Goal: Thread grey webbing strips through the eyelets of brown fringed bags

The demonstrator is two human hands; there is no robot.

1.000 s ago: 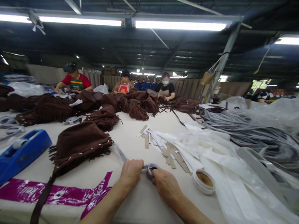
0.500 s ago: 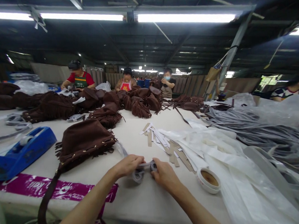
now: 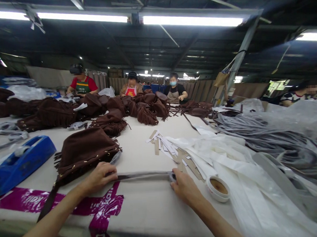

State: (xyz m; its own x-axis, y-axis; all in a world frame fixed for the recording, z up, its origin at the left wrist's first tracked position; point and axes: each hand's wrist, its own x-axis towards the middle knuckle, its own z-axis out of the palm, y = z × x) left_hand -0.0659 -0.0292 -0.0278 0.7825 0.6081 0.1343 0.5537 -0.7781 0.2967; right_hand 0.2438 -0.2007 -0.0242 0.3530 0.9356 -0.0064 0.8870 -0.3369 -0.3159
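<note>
A dark strap in a thin clear plastic wrap (image 3: 146,175) is stretched level between my two hands, just over the pale tabletop. My left hand (image 3: 101,176) is closed on its left part, in front of a dark brown fringed bag (image 3: 86,149). The strap's right part, bunched into a small roll, is gripped by my right hand (image 3: 184,185). My fingers partly hide the roll. The bag lies with its row of gold eyelets towards me, and its own brown strap (image 3: 48,201) hangs over the table edge.
At the left stands a blue tape dispenser (image 3: 24,162) by purple printed tape (image 3: 26,198). A white tape roll (image 3: 218,187), cardboard strips (image 3: 182,158) and white plastic sheets (image 3: 239,170) lie right. Wrapped grey straps (image 3: 272,129) are heaped beyond. Several co-workers sit behind piled brown bags (image 3: 58,112).
My hands have moved apart, the left one leftwards, and the bunched strap is now drawn out straight between them. A co-worker at the back has lowered a hand from the face.
</note>
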